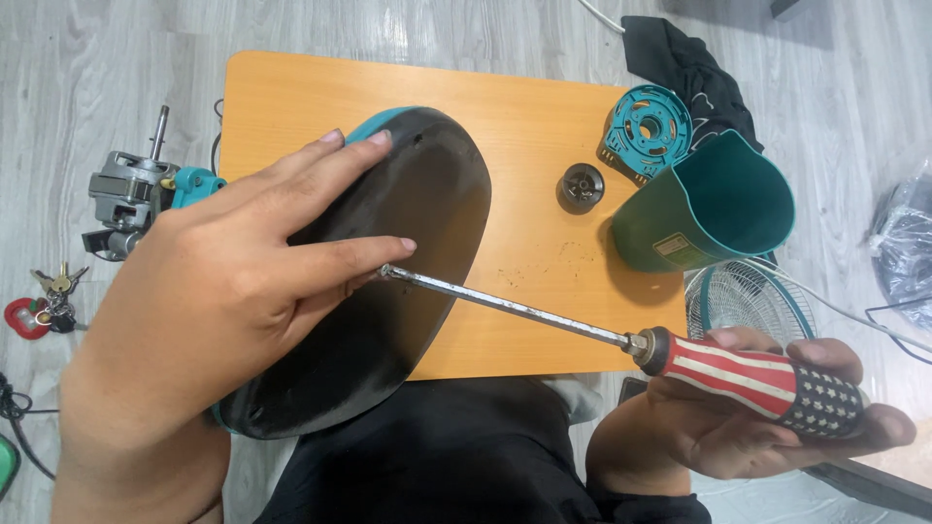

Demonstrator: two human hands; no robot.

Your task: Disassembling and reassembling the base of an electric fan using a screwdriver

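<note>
The left hand [209, 291] lay spread, palm down, on the underside of a round black plastic base with a teal rim [408, 243], its fingers [335, 257] fanned out flat over the dark face rather than curled around anything. The base was tipped up on edge, its lower part near the person's lap and its upper part leaning over the orange wooden surface [524, 126].

The right hand [748, 417] was closed around the red, white and blue striped handle of a long screwdriver [680, 359], fingers wrapped underneath and the thumb lying along the top. The steel shaft ran up and to the left, and its tip met the black underside of the base just beside the left index fingertip.

On the far right part of the surface sat a small dark round metal fitting [582, 184], with a teal perforated circular plastic plate [649, 128] near it. A deep teal plastic housing shaped like a scoop [714, 209] rested at the right edge, its open side facing up. Behind it lay a black cloth [684, 68] on the grey plank floor, and below it a white wire fan grille [743, 296].

To the left of the surface, on the floor, stood a grey metal electric motor with a protruding shaft [131, 194], and nearer the person a bunch of keys with a red tag [44, 301].
</note>
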